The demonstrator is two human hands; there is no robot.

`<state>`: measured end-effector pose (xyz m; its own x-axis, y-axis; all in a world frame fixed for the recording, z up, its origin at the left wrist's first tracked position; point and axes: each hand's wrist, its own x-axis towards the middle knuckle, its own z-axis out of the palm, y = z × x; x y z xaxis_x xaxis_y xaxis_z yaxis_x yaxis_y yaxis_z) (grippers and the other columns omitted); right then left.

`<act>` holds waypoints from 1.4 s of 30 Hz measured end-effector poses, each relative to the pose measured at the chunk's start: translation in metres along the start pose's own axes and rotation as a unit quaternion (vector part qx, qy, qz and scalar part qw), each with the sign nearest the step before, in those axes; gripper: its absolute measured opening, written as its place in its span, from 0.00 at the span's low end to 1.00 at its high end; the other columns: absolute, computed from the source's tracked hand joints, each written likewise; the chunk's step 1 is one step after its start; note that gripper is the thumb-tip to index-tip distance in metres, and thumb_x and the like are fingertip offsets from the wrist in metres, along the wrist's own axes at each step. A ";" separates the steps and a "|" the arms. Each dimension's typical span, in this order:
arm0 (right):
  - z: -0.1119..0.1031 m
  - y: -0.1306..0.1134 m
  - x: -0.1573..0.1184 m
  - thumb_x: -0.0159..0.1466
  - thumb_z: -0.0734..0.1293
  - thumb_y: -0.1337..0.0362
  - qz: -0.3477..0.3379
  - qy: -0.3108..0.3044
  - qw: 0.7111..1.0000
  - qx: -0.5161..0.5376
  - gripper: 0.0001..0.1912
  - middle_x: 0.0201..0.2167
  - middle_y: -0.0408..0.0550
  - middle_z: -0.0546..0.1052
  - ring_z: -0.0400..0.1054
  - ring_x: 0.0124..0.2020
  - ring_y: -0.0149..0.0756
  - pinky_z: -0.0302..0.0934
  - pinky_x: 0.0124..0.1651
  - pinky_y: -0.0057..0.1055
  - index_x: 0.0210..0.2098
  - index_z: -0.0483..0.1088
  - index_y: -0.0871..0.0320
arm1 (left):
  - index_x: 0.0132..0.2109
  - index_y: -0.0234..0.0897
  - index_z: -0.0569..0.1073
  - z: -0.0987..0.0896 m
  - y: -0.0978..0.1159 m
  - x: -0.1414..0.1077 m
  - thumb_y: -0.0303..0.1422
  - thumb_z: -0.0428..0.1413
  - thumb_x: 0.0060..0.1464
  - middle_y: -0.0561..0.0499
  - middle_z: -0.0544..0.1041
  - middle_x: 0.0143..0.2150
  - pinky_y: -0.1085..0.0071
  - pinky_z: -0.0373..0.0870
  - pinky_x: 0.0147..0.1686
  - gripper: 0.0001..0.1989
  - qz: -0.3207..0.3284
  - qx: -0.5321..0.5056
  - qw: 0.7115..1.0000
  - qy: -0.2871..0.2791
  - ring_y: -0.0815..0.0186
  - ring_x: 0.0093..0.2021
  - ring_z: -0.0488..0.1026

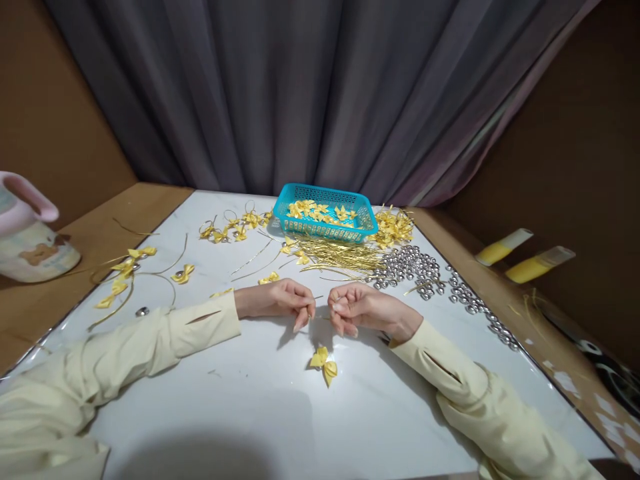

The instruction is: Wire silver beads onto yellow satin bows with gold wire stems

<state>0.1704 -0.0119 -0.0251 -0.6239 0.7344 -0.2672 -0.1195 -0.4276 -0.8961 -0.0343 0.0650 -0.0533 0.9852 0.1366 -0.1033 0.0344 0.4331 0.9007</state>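
Observation:
My left hand (286,299) is in the middle of the white table (240,407), its thumb and forefinger pinched on a thin wire (319,298). Close on its right, my right hand (357,308) is closed too, its fingertips pressed together at the wire's other side; how the wire runs inside the fingers is too small to tell. The two hands are slightly apart. Just below them a yellow ribbon bow (325,365) lies on the tabletop. Beyond the hands lies a bundle of gold wires (340,256), with a spread of silver rings (410,267) to its right.
A teal basket (367,237) holding yellow bows stands at the back. More bows (393,228) lie beside it, others with wires (123,268) at the left. A pink-handled mug (37,243) is far left; two yellow tubes (537,265) are right.

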 end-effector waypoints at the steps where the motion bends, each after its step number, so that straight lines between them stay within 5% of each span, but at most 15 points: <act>1: 0.000 0.001 0.000 0.50 0.74 0.59 0.007 0.000 1.000 -0.014 0.14 0.19 0.46 0.78 0.61 0.15 0.25 0.55 0.22 0.24 0.24 0.70 0.63 | 0.32 0.31 0.75 0.000 0.000 -0.001 0.41 0.60 0.51 0.51 0.74 0.20 0.71 0.65 0.30 0.15 -0.004 0.009 1.000 -0.005 0.68 0.21 0.68; 6: 0.002 0.001 -0.003 0.52 0.73 0.65 0.032 0.010 0.996 -0.088 0.07 0.21 0.46 0.79 0.62 0.18 0.25 0.58 0.26 0.25 0.28 0.78 0.65 | 0.34 0.32 0.77 0.002 0.005 -0.005 0.40 0.59 0.53 0.50 0.76 0.22 0.73 0.65 0.28 0.13 -0.051 0.071 0.995 -0.056 0.69 0.22 0.69; 11: 0.007 -0.003 -0.006 0.55 0.70 0.63 0.059 -0.038 0.991 -0.118 0.12 0.25 0.48 0.80 0.66 0.22 0.28 0.61 0.31 0.27 0.36 0.77 0.65 | 0.35 0.33 0.77 0.003 0.009 -0.003 0.38 0.59 0.53 0.50 0.77 0.22 0.75 0.64 0.26 0.11 -0.086 0.118 0.985 -0.088 0.70 0.21 0.69; 17: 0.014 -0.007 -0.005 0.53 0.70 0.65 0.090 -0.043 0.990 -0.097 0.09 0.21 0.49 0.78 0.65 0.20 0.28 0.58 0.28 0.26 0.30 0.75 0.66 | 0.35 0.33 0.77 0.005 0.010 -0.001 0.37 0.59 0.54 0.50 0.77 0.23 0.76 0.65 0.26 0.10 -0.096 0.149 0.980 -0.087 0.71 0.21 0.69; 42: 0.014 -0.002 -0.003 0.54 0.71 0.64 0.070 -0.037 0.992 -0.100 0.11 0.25 0.51 0.79 0.66 0.22 0.27 0.60 0.29 0.26 0.32 0.75 0.67 | 0.35 0.32 0.76 0.008 0.007 -0.001 0.40 0.56 0.56 0.51 0.75 0.21 0.78 0.65 0.26 0.13 -0.089 0.175 0.977 -0.078 0.73 0.21 0.69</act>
<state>0.1617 -0.0202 -0.0172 -0.6789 0.6319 -0.3739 0.1235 -0.4037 -0.9065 -0.0334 0.0612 -0.0438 0.9708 -0.0627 -0.2315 0.2370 0.1029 0.9661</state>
